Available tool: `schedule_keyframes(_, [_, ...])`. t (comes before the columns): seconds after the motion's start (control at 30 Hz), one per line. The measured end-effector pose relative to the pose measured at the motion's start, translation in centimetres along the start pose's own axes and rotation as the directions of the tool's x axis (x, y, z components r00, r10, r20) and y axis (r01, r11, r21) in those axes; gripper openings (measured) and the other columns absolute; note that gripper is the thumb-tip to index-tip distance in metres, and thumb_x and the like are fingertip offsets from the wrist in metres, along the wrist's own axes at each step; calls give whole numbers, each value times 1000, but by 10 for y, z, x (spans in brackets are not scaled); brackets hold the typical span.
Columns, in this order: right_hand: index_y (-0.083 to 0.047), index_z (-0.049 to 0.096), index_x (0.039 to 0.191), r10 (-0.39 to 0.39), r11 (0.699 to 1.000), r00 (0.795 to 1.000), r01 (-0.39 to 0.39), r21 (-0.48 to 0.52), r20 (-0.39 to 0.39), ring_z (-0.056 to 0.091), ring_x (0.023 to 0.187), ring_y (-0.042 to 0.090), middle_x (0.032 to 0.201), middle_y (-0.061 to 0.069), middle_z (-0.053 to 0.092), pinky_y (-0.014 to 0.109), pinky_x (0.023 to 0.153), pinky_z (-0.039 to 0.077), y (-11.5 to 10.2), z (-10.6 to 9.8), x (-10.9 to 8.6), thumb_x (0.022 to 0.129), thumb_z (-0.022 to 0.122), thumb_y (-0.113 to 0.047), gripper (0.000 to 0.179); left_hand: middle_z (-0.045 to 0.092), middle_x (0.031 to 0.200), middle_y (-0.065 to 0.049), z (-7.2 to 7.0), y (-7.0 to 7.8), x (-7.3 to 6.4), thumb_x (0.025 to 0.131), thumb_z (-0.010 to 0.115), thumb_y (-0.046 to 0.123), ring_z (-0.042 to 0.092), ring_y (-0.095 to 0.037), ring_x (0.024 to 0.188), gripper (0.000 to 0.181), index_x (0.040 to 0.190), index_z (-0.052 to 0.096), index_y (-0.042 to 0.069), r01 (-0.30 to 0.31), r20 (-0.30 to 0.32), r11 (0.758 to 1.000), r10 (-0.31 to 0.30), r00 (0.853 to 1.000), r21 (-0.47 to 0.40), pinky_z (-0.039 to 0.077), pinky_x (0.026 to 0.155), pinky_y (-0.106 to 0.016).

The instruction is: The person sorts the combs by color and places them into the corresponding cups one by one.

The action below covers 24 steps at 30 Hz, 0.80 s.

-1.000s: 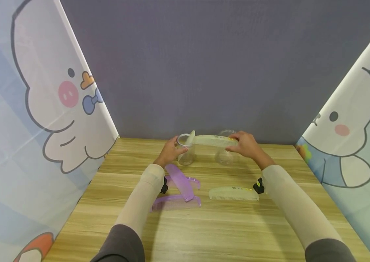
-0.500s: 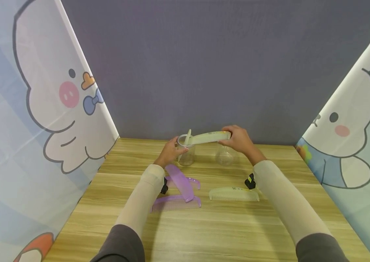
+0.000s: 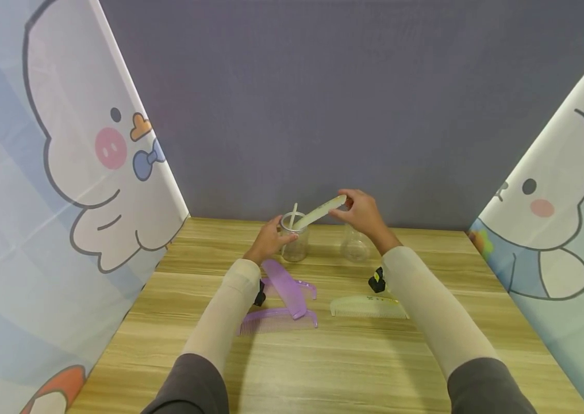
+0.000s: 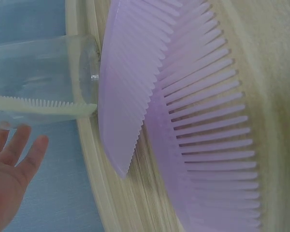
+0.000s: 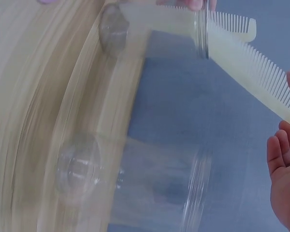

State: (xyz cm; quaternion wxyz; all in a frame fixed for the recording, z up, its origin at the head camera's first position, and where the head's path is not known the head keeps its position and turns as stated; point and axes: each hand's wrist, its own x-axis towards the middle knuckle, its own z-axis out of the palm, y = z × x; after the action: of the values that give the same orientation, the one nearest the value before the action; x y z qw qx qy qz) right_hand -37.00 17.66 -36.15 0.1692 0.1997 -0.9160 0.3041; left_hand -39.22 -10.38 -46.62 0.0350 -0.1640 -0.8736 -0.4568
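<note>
A: Where is the held comb [image 3: 321,211]?

B: Tilted between the right hand [image 3: 366,215] and the clear jar [image 3: 294,248]. Its lower end is at the mouth; how deep it reaches, I can't tell. The upper end is pinched between thumb and fingers.

A: How would you expect it to handle?

B: Light and fairly stiff, I'd judge, like moulded plastic. The smooth spine could slip or swivel in such a small pinch, and the thin teeth look like the fragile part.

A: So where's the best hold?

B: On the solid end, thumb and fingers flat across the spine, off the teeth. The right hand is about there.

A: And the left hand [image 3: 265,242]?

B: Curled round the jar near the rim, thumb in front. The jar looks light and slick, likely easy to tip, so holding it high makes sense. Another pale green comb [image 5: 241,25] leans in it, sticking out past the rim.

A: Anything nearby?

B: A second jar [image 3: 356,248] beside it, purple combs [image 3: 285,290] overlapping on the table [image 3: 354,368], and a loose pale comb [image 3: 368,307] lying flat.
</note>
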Motion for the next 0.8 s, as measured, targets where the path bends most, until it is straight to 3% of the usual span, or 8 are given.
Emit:
schedule_keyframes(0.2, [-3,56,143,55,996,998,-57,70,30,64,110,38,122,21,65,52,91,55,-9,7,7,91,78,-35,64,54,148,-18,0,1,0,90,78,37,54,-42,134,78,152,43,6,-4,2,1000,4,1000,9,49,109,-53])
schedule_keyframes(0.53, [0,47,149,9,997,998,-14,81,62,63,114,37,137,19,63,52,94,55,-20,19,12,95,73,-28,66,52,150,-15,-1,1,1,92,76,39,52,-42,136,76,153,41,9,13,30,1000,-13,999,-5,48,110,-55])
schedule_keyframes(0.8, [-4,41,154,34,991,991,-50,124,128,61,120,37,146,17,57,54,98,53,-17,18,10,98,69,-29,68,52,149,-16,0,4,-1,92,76,37,52,-43,135,77,153,41,7,12,18,1000,-12,1000,-7,48,110,-55])
